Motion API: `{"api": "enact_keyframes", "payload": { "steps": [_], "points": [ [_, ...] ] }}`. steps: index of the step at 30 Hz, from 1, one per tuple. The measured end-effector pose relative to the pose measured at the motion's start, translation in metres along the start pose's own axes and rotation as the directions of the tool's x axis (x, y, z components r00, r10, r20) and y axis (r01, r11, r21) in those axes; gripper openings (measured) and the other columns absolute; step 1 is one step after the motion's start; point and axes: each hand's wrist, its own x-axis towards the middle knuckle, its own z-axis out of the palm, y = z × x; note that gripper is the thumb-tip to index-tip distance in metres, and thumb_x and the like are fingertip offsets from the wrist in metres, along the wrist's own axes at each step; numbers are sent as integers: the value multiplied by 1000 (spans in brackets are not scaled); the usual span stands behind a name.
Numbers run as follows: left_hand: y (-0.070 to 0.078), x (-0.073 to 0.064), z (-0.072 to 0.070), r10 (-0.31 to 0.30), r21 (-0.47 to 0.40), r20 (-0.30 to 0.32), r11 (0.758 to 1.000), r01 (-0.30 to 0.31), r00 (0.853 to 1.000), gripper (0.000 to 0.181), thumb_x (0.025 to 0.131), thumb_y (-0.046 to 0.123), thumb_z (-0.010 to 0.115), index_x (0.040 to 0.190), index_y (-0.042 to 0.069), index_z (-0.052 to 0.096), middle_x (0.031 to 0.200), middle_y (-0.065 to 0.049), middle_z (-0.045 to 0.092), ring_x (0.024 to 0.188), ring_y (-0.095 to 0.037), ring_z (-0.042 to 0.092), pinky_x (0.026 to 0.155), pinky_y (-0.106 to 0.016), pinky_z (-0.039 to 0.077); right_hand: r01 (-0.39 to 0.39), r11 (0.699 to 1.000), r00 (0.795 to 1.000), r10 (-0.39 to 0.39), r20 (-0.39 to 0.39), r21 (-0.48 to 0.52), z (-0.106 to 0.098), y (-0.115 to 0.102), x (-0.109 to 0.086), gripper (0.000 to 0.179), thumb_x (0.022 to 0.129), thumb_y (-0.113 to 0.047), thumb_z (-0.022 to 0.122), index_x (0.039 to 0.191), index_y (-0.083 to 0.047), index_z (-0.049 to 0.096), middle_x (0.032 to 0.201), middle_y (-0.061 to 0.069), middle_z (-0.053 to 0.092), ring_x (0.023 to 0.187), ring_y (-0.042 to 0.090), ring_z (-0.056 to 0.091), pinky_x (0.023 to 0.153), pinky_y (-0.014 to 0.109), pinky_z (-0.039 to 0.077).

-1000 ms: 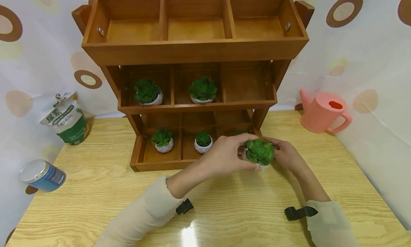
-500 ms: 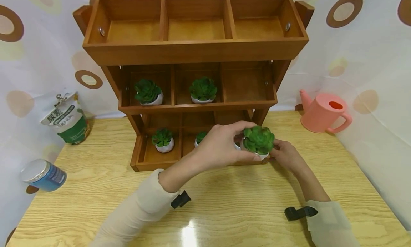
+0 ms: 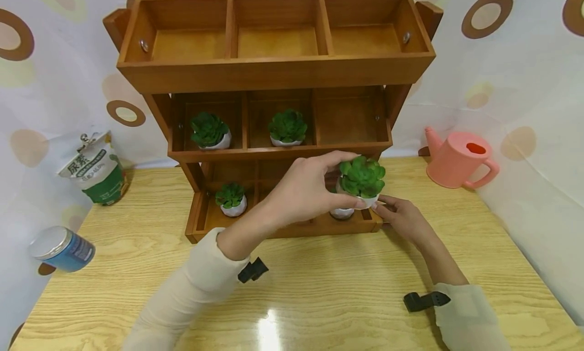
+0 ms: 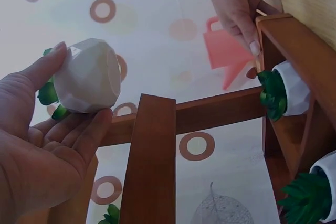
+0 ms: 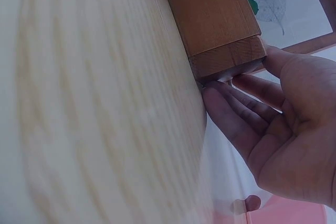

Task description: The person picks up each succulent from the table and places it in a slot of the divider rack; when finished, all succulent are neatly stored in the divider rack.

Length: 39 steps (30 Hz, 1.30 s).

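A small potted succulent (image 3: 362,176) is in my left hand (image 3: 298,191), thumb and fingers around its white faceted pot (image 4: 89,77). It is raised in front of the right end of the three-tier wooden plant shelf (image 3: 274,74), tilted in the left wrist view. My right hand (image 3: 403,219) is at the front right corner of the bottom tier, thumb at the rim and fingertips against the end face (image 5: 228,59). Beneath the held plant, another white pot (image 3: 342,213) shows in the bottom right compartment. My left forearm hides the bottom middle compartment.
Potted succulents stand in the middle tier's left (image 3: 209,130) and centre (image 3: 288,128) compartments, and one (image 3: 231,199) at bottom left. A pink watering can (image 3: 461,160) stands at right. At left are a green-and-white bag (image 3: 98,173) and a blue can (image 3: 64,249).
My left hand has lifted the potted succulent up and slightly left, from in front of the bottom tier toward the middle tier's height. My right hand has stayed at the shelf's corner.
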Motion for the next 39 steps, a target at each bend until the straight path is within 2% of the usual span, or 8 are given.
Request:
{"api": "enact_keyframes", "payload": {
  "steps": [4, 12, 17, 25, 30, 35, 39],
  "points": [
    [3, 3, -8, -24, 20, -19, 999, 25, 1000, 76, 79, 41, 87, 146, 25, 54, 123, 8, 72, 103, -1, 68, 90, -25, 55, -17, 1000, 1000, 17, 3, -8, -1, 0, 2, 73, 102, -52, 53, 155, -4, 40, 142, 27, 57, 124, 41, 62, 84, 38, 62],
    [5, 13, -21, -20, 52, -66, 998, 23, 998, 77, 79, 42, 87, 146, 22, 55, 128, 5, 71, 116, -8, 67, 99, -30, 54, -25, 1000, 1000, 25, 0, -14, 0, 1, 2, 71, 103, -51, 53, 155, -4, 41, 143, 29, 55, 124, 41, 62, 85, 38, 61],
    [7, 18, -28, -29, 74, -82, 997, 35, 996, 78, 79, 42, 87, 147, 22, 53, 126, 5, 72, 110, -7, 68, 96, -29, 55, -24, 1000, 1000, 24, 1, -3, 1, 0, 1, 71, 103, -50, 53, 154, -3, 41, 142, 29, 57, 122, 39, 63, 85, 37, 61],
    [12, 28, -38, 7, 93, -123, 996, 4, 992, 76, 81, 39, 86, 147, 19, 53, 126, 3, 72, 109, -7, 69, 95, -27, 55, -32, 999, 999, 32, 0, -10, -1, -1, 1, 70, 103, -50, 53, 155, -4, 41, 142, 29, 57, 120, 37, 65, 85, 38, 61],
    [14, 33, -42, 3, 118, -153, 993, 15, 988, 78, 81, 40, 86, 148, 20, 52, 128, 3, 71, 114, -8, 68, 99, -29, 54, -29, 999, 1000, 29, 0, -15, -1, -1, 1, 70, 103, -50, 53, 155, -4, 41, 142, 30, 56, 120, 38, 65, 85, 40, 61],
    [15, 41, -46, -4, 122, -152, 992, 23, 988, 77, 81, 39, 86, 148, 20, 52, 125, 3, 73, 110, -6, 69, 96, -26, 54, -23, 1000, 1000, 23, -3, -13, -1, 0, 1, 70, 103, -50, 54, 154, -4, 41, 142, 30, 56, 120, 37, 64, 85, 39, 61],
    [16, 48, -48, -32, 140, -148, 989, 53, 988, 78, 83, 41, 84, 150, 20, 50, 122, 4, 73, 105, -6, 67, 92, -24, 53, -24, 1000, 1000, 23, -5, -17, -1, 0, 0, 71, 102, -51, 54, 154, -4, 42, 142, 29, 56, 121, 37, 64, 85, 37, 61]
  ]
}}
